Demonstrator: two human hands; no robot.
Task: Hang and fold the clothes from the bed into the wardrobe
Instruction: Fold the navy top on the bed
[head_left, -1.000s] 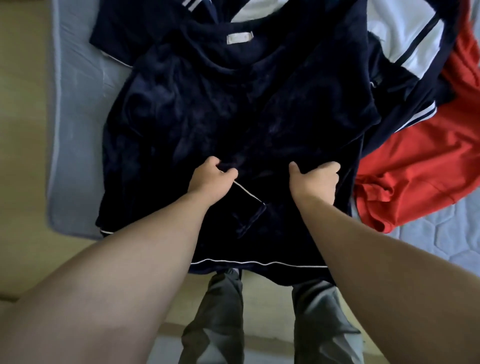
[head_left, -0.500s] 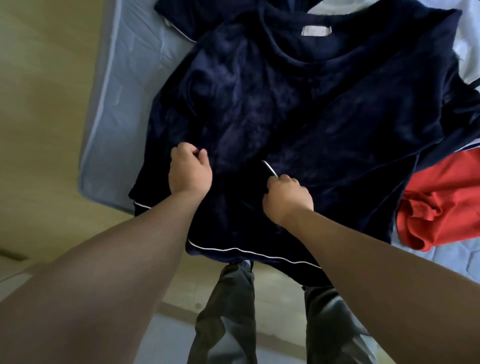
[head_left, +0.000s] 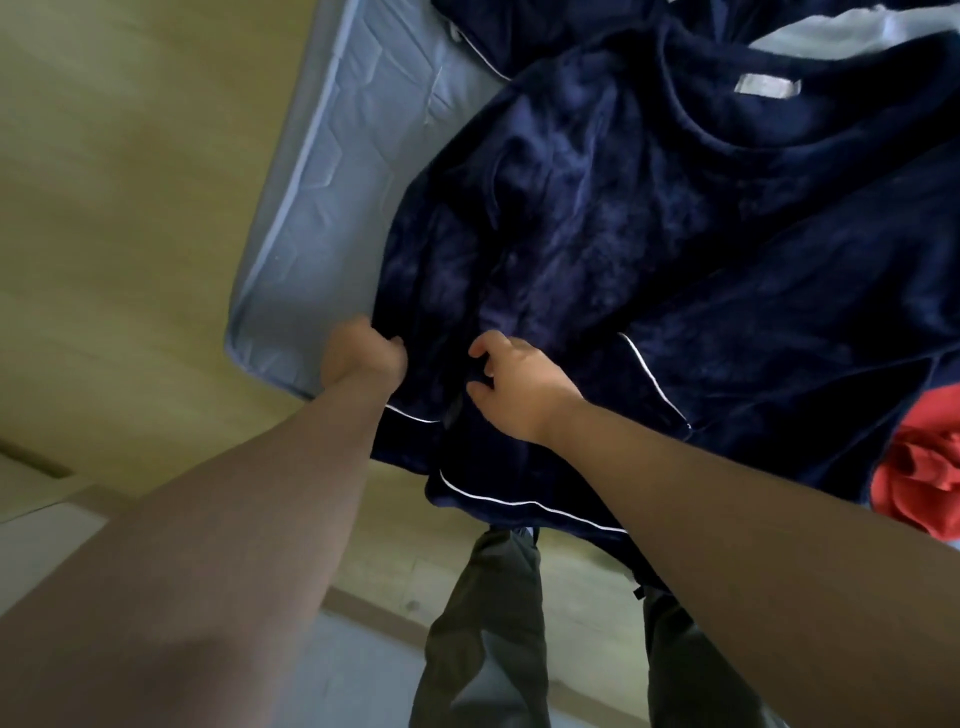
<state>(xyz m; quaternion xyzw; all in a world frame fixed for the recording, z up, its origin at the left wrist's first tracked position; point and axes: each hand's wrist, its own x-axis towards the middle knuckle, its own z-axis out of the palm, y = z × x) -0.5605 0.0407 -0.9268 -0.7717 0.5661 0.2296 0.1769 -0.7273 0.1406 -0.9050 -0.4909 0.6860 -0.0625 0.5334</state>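
Navy top: spread flat on the bed, over its near left corner; the pile is soft and plush.
Neck opening: turned toward the far side of the bed, with a pale label sewn inside it.
Hem: edged with white piping and hanging over the near edge of the bed, in front of the person's grey trousers.
Left hand: at the left side of the navy top, just inside the bed's near left corner; its fingers are curled tight into a fist round a bunch of the fabric.
Right hand: on the lower middle of the navy top, near the left hand but apart from it; its fingers are bent, thumb and forefinger parted, and whether any fabric is caught between them cannot be told.
Red garment: crumpled at the right edge of view, beside the navy top.
Other clothes: a second navy piece and a pale one lie beyond the neck opening.
Floor: pale wood, left of the bed.
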